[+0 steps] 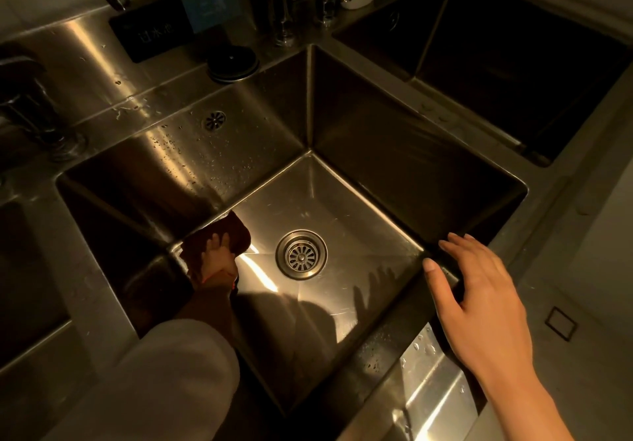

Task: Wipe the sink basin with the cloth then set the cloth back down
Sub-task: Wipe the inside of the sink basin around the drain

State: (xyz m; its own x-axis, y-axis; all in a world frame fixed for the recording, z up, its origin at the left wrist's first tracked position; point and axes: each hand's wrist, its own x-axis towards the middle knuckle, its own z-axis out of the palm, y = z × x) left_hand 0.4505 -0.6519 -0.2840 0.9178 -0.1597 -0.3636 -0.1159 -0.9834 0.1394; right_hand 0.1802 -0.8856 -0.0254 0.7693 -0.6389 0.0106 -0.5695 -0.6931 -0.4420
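A dark cloth [236, 235] is pressed flat under the left hand [217, 262] at the steel sink basin [342, 221] floor's left edge, near the drain [301, 253]. Soft, probably damp, it is best bunched mid-fold. The right hand [479, 300], its grip released, rests on the rim.

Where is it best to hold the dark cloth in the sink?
Probably from above, palm flat on its top: the cloth lies spread on the basin floor by the left wall, under the left hand. Its far edge shows free.
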